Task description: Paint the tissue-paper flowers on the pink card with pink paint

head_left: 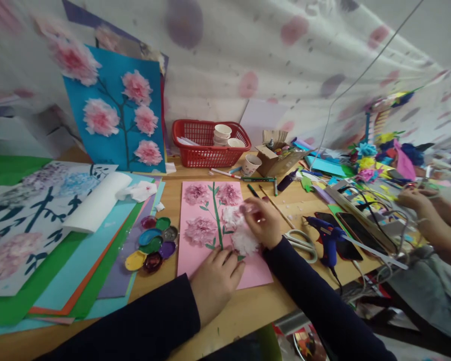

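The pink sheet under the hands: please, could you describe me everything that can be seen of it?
The pink sheet, seemingly paper or card, lies flat on the wooden table. A green stem with small leaves runs up its middle. It bears three ruffled flowers in mottled pink and, at right, two whitish flowers. The left hand rests across its lower edge; the right hand is over its right side, contact unclear.

Dim, soft indoor light, faint glare on the paint palette point(151, 245), stretched and blurry outer edges.
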{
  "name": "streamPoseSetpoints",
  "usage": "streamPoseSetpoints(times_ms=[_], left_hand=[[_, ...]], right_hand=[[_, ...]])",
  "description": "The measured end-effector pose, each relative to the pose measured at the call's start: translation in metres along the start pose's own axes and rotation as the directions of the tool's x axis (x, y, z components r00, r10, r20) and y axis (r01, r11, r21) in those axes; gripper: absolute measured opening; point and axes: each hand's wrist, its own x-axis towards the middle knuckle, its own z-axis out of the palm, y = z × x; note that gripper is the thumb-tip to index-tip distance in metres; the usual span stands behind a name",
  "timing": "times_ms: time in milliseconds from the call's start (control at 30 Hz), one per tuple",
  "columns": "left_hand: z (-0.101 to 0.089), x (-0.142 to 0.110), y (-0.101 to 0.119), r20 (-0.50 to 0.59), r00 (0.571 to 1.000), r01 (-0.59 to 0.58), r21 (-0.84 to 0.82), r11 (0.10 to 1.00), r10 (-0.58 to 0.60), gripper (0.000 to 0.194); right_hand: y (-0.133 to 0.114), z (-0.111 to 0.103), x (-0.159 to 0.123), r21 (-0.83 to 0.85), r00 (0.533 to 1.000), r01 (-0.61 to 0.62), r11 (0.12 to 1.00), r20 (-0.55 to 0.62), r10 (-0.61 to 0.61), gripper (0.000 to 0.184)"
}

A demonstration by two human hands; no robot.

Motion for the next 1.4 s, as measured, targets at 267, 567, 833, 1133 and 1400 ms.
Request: streamPoseSetpoints(times_ms=[267, 567, 833, 1133, 1400], left_hand=[[0.001, -0.001, 0.000, -0.040, 0.999, 0.008, -0.009, 1.000, -0.008, 0.027], [-0.004, 0.000, -0.001, 0.051, 0.999, -0.002, -0.024, 1.000, 0.003, 0.029], [-0.008, 0.000, -0.003, 0.053, 0.998, -0.014, -0.078, 0.997, 0.018, 0.033], [-0.011, 0.000, -0.004, 0.136, 0.990, -0.020, -0.093, 0.995, 0.032, 0.041], [-0.015, 0.002, -0.004, 0.143, 0.989, -0.018, -0.093, 0.995, 0.032, 0.044]], right_hand=[[0.006, 0.001, 0.003, -0.025, 0.999, -0.017, 1.000, 0.040, 0.018, 0.017], [0.004, 0.001, 0.017, -0.009, 0.970, -0.065, 0.998, 0.235, 0.065, 0.020], [0.016, 0.002, 0.013, 0.077, 0.943, -0.097, 0.992, 0.326, 0.067, 0.022], [0.021, -0.005, 0.006, 0.121, 0.941, -0.101, 0.987, 0.334, 0.055, 0.019], [0.027, -0.015, 0.010, 0.077, 0.956, -0.113, 0.991, 0.279, 0.087, 0.017]])
